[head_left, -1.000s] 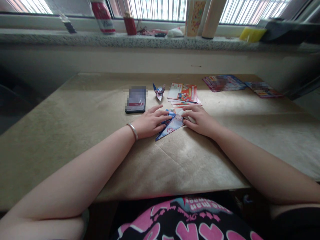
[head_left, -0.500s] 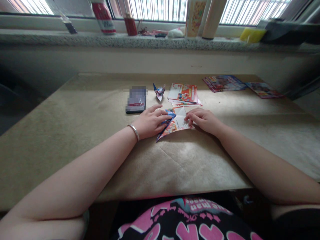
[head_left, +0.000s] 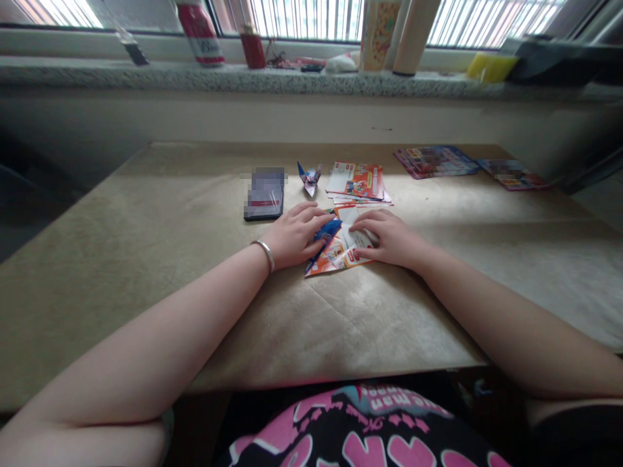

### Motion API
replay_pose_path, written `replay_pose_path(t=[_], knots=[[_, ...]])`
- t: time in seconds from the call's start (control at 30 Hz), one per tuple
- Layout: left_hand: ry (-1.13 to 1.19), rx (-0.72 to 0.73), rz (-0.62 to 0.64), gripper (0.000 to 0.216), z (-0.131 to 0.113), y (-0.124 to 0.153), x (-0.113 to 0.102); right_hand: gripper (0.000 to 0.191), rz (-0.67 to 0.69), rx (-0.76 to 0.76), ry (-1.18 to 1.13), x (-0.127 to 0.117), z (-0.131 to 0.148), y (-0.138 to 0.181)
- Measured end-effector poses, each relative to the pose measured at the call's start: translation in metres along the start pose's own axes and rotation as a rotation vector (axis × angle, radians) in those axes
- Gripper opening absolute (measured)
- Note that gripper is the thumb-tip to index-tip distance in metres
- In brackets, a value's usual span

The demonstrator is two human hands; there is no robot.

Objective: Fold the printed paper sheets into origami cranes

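A partly folded sheet of printed paper (head_left: 338,251), orange and white with a blue folded flap, lies on the table between my hands. My left hand (head_left: 298,235) rests on its left side, fingers stretched over the blue flap. On the right part of the sheet lies my right hand (head_left: 385,237), its fingers apart and touching the paper. Just beyond my left hand stands a small folded paper crane (head_left: 310,180). Behind the sheet is a stack of printed cards (head_left: 357,180) in orange and white.
A phone (head_left: 265,193) lies left of the crane. Two groups of colourful cards (head_left: 435,162) sit at the far right of the table (head_left: 121,272). Along the windowsill (head_left: 292,82) stand a can (head_left: 200,32), a red bottle (head_left: 253,48) and a yellow object (head_left: 491,67).
My right hand has shifted a little left over the sheet, and its curled fingers have spread. The sheet's right part lies flatter. My left hand has stayed nearly in place.
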State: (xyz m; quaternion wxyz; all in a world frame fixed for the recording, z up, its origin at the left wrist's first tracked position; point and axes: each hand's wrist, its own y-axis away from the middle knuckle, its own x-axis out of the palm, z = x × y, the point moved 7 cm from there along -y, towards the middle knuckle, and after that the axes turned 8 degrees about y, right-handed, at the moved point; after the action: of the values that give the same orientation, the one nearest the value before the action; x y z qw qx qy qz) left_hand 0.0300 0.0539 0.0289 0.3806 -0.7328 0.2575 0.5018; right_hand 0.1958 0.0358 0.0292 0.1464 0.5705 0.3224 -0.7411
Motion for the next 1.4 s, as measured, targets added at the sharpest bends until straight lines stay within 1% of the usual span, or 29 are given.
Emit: replay_pose_path(t=[0.07,0.17,0.3,0.4,0.5,0.67,0.77,0.83,0.93,0.97,1.03,1.1,1.27,1.33,1.4], knots=[[0.007,-0.032,0.032,0.064,0.003,-0.001,0.003,0.044,0.007,-0.015,-0.016,0.002,-0.001,-0.001],[0.009,-0.102,0.103,0.080,0.007,-0.001,0.008,0.046,0.025,-0.029,-0.054,0.007,-0.004,-0.002],[0.017,-0.143,0.163,0.082,0.009,-0.001,0.012,0.043,0.034,-0.041,-0.082,0.009,-0.008,-0.003],[0.045,-0.157,0.154,0.081,0.010,-0.001,0.011,0.040,0.045,-0.058,-0.073,0.010,-0.006,-0.003],[0.124,-0.160,0.076,0.081,0.012,0.000,0.005,0.037,0.048,-0.060,-0.037,0.009,-0.003,-0.003],[0.216,-0.079,-0.160,0.073,0.012,0.003,-0.016,0.036,0.036,-0.046,0.049,0.007,-0.001,-0.002],[0.182,-0.054,-0.222,0.055,0.012,0.005,-0.023,0.036,0.024,-0.045,0.072,0.006,-0.002,-0.002],[0.164,-0.074,-0.248,0.046,0.016,0.005,-0.026,0.036,0.016,-0.044,0.073,0.006,-0.003,-0.002],[0.178,-0.134,-0.269,0.046,0.026,0.007,-0.029,0.036,0.013,-0.042,0.078,0.006,-0.004,-0.001],[0.180,-0.141,-0.261,0.047,0.028,0.007,-0.031,0.037,0.014,-0.040,0.083,0.006,-0.005,-0.001],[0.157,-0.128,-0.199,0.046,0.030,0.008,-0.031,0.036,0.010,-0.038,0.093,0.006,-0.006,0.000],[0.089,-0.099,-0.139,0.040,0.029,0.010,-0.033,0.036,-0.005,-0.034,0.100,0.005,-0.008,0.000],[-0.115,0.099,0.036,0.023,0.012,0.014,-0.031,0.032,-0.067,-0.020,0.082,0.001,-0.015,0.002],[-0.130,0.147,0.075,0.024,0.005,0.014,-0.029,0.031,-0.094,-0.025,0.067,-0.003,-0.015,0.002],[-0.121,0.154,0.117,0.028,0.002,0.013,-0.026,0.028,-0.107,-0.038,0.052,-0.007,-0.013,0.002]])
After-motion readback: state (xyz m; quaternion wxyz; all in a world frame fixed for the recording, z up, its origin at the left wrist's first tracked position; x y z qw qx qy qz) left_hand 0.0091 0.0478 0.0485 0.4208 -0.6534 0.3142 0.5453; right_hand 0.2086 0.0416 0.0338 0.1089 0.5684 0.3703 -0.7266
